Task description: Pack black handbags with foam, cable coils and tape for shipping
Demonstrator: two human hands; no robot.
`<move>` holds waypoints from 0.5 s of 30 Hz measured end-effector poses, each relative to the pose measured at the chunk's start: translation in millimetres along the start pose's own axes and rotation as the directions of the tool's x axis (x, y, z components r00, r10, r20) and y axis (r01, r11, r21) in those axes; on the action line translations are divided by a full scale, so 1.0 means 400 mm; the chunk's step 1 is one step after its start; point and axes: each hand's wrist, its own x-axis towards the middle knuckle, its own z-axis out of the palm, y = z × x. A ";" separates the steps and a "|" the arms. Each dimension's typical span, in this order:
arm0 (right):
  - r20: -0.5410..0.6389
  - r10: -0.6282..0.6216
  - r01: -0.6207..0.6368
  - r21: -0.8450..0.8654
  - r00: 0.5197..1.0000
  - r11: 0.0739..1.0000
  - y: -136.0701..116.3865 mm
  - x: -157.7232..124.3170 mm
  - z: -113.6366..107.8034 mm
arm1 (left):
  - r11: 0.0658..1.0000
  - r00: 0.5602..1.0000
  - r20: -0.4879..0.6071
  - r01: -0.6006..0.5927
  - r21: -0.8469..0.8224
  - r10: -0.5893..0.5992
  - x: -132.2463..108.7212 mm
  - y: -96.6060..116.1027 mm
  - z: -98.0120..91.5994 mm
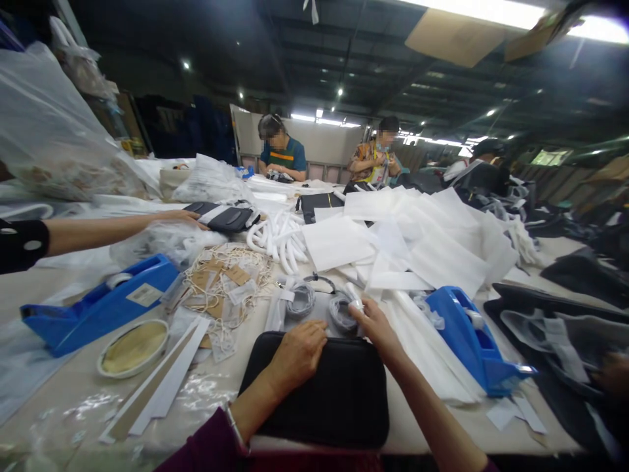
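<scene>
A flat black bag [339, 400] with rounded corners lies in front of me. My left hand [301, 351] rests on its top edge, fingers bent together over it. Beyond that edge, two grey coils [301, 301] that look wrapped in clear film lie on a grey surface, with a thin dark handle [322, 282] arching behind them. My right hand [376, 324] is beside the right coil, thumb and fingers closed on a white wrapped piece [354, 298]. Its fingertips are partly hidden, and I cannot tell what is inside the wrapping.
Blue tape dispensers [105, 298] [474, 341] stand on both sides. Stringed tags [228, 288], a round dish [132, 347], white tubes [280, 239] and white foam sheets [417, 236] cover the table. A co-worker's arm [118, 229] reaches from the left to a black bag [223, 216]; other people sit beyond.
</scene>
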 end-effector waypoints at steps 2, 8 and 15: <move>-0.233 -0.226 0.145 -0.320 0.946 0.936 -0.009 -0.015 0.014 | 1.000 1.000 -0.020 -0.001 -0.022 0.000 -0.001 0.002 -0.001; 0.104 -0.670 0.600 -0.560 0.735 0.571 -0.039 -0.073 0.114 | 0.994 0.976 -0.205 0.085 0.070 -0.069 -0.006 0.010 -0.020; 0.356 -0.664 0.710 -0.588 0.657 0.387 -0.007 -0.060 0.144 | 0.913 0.939 -0.261 0.295 0.282 -0.223 0.021 -0.010 -0.048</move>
